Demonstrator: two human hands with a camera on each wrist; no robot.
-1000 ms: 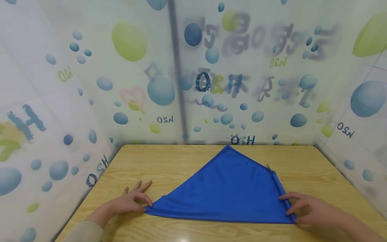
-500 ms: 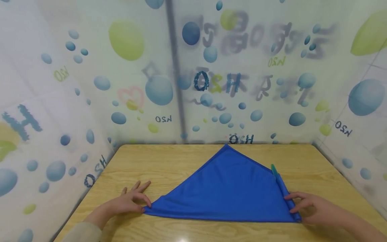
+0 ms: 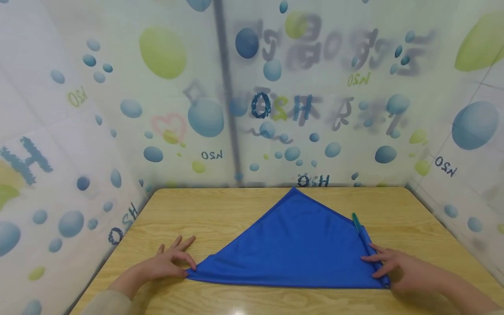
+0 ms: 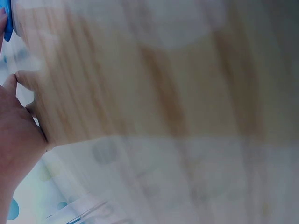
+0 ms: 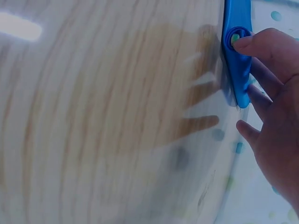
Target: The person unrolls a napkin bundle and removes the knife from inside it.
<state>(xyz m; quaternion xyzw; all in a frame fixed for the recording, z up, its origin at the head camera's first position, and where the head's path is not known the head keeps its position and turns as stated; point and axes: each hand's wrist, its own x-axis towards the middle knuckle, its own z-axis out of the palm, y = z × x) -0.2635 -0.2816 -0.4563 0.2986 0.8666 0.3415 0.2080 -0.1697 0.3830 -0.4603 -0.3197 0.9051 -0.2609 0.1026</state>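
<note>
reaching far edge of table (image 3: 212, 210), blue cloth (image 3: 291, 253); room both sides

Pinches with thumb (image 3: 181, 274) and forefinger (image 3: 191, 262) of the left grip (image 3: 167, 264), other fingers (image 3: 187, 243) fanned forward and apart. Holds the right grip (image 3: 403, 269) with fingers spread and bent leftward, right forearm (image 3: 462, 286) slanting in from the lower right.

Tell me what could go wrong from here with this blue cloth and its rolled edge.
The green object sticks out at the far end of the roll, so it might slip or skew. The left hand pinches one corner of the blue cloth; a tug there could wrinkle it. If the right hand lets go, the roll may loosen.
</note>
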